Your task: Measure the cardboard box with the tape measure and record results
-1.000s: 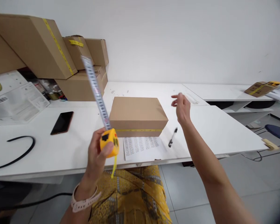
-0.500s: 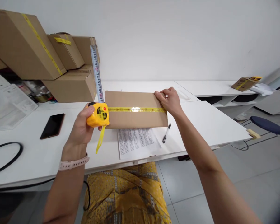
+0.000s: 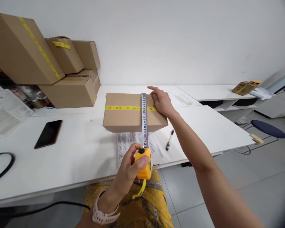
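My left hand (image 3: 130, 166) is wrapped round a yellow tape measure (image 3: 144, 167), thumb on its side, just off the table's front edge. Its metal blade (image 3: 144, 123) is drawn out away from me, crossing the top of a cardboard box (image 3: 123, 118) sealed with yellow tape. The blade's far end lies at the box's back edge. My right hand (image 3: 161, 100) rests on the right end of the box, index finger stretched out past the blade's tip; its other fingers are partly hidden. A printed sheet (image 3: 129, 137) lies partly under the box.
A pen (image 3: 170, 140) lies right of the sheet. A phone (image 3: 48, 133) and a black cable (image 3: 4, 171) are on the left of the white table (image 3: 85, 164). Several cardboard boxes (image 3: 68, 93) are stacked at the back left. A blue stool (image 3: 268, 129) stands at the right.
My left hand has brought the tape measure right and towards me, and the blade has swung from upright beside the box onto its top. My right hand's index finger has stretched out.
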A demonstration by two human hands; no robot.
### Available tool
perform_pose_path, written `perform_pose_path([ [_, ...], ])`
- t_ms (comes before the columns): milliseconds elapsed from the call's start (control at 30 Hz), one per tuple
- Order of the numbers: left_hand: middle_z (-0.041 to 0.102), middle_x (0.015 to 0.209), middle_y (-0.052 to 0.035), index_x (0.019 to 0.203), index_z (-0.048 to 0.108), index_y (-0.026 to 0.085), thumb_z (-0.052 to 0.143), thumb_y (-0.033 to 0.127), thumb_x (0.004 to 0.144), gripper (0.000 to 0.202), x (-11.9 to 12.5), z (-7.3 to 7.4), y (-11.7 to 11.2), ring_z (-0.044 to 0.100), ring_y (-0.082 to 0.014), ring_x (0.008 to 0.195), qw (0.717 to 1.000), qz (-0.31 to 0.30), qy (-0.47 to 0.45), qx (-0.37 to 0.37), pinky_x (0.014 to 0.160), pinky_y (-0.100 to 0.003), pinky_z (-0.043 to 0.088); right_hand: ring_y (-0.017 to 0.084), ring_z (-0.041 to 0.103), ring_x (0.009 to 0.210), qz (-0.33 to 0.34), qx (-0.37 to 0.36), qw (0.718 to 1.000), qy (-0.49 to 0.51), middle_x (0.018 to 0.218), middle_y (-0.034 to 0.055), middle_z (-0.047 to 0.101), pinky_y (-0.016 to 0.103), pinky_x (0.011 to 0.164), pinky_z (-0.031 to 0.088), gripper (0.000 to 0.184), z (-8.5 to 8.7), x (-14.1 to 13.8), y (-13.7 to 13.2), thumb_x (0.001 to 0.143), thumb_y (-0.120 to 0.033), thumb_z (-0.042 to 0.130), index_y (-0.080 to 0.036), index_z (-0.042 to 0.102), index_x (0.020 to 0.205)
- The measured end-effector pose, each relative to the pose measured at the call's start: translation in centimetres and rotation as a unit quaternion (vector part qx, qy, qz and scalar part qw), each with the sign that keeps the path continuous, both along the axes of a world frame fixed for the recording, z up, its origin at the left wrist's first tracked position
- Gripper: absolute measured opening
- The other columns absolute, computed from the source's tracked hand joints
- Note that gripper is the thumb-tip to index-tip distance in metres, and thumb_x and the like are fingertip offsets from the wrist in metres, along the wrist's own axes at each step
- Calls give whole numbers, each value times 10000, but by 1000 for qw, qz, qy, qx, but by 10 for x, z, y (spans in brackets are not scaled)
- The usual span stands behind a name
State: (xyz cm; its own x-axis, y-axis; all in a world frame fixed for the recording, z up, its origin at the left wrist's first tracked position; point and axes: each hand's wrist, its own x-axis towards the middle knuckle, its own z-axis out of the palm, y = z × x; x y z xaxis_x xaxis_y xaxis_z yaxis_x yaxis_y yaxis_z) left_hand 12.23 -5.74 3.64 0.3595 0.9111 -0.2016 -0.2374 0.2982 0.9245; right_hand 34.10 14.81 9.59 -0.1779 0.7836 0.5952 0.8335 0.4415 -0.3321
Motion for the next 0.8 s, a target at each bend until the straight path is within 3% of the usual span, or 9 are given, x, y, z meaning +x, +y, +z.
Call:
perform_pose_path([
  [167,621,917,6,1163,509,263,762,568,772,557,-2,-3,6,576,-107,629,1000,-2,12,-10,535,-206,465,286,572,1006,-1,5,998,-63,1090,91,657,469,912,415,539,0,-1,-3,975,-159,291,-331,563,1407],
  [400,607,836,16,1119,543,249,766,550,773,511,4,-12,-1,542,-99,626,1000,1,3,1,582,-208,468,274,537,973,27,2,997,-66,1080,97,623,461,908,406,520,0,-1,-1,989,-186,299,-349,666,1318],
  [533,599,837,13,1106,554,241,772,565,753,527,6,-16,-2,530,-97,621,1000,19,11,17,524,-183,425,278,536,978,24,-1,998,-63,1087,101,623,461,901,413,519,1,-1,0,991,-194,297,-344,666,1325],
  [700,592,873,4,1142,532,244,754,592,769,556,6,-16,1,526,-105,630,999,-12,25,18,450,-164,365,282,541,996,18,-11,997,-68,1106,101,629,465,909,417,522,1,-2,-1,993,-195,291,-347,663,1327],
  [800,600,915,-1,1145,533,244,761,556,783,530,6,-18,1,552,-113,697,1000,-6,5,24,558,-189,448,287,543,1007,13,-15,997,-71,1122,103,630,471,918,417,517,2,-2,-2,1004,-220,278,-346,654,1335],
])
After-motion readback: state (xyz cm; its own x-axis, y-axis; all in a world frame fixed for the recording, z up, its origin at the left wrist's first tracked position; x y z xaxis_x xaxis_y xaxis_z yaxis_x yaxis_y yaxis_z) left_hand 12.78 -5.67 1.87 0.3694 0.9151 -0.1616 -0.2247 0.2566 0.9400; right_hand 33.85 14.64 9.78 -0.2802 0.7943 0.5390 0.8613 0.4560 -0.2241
